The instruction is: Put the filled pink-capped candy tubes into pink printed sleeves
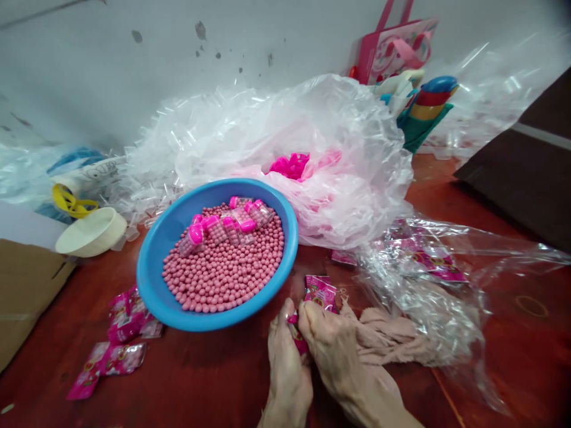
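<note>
The left hand (289,368) and right hand (332,351) pinch a magenta packet (298,336) between them, near the blue basin (187,321); it is mostly covered, so whether it is sealed I cannot tell. Another printed packet (321,291) lies just beyond. In the basin, pink-capped bottles (216,229) rest on loose pink beads (218,267). At left, a packet group (118,362) looks finished; packets under clear plastic (428,303) at right seem left to do.

Small glossy magenta plastic packet (298,337): partly hidden by bare left hand (286,368) and bare right hand (333,348)
Tan cardboard box (27,291): cut off at left edge
</note>
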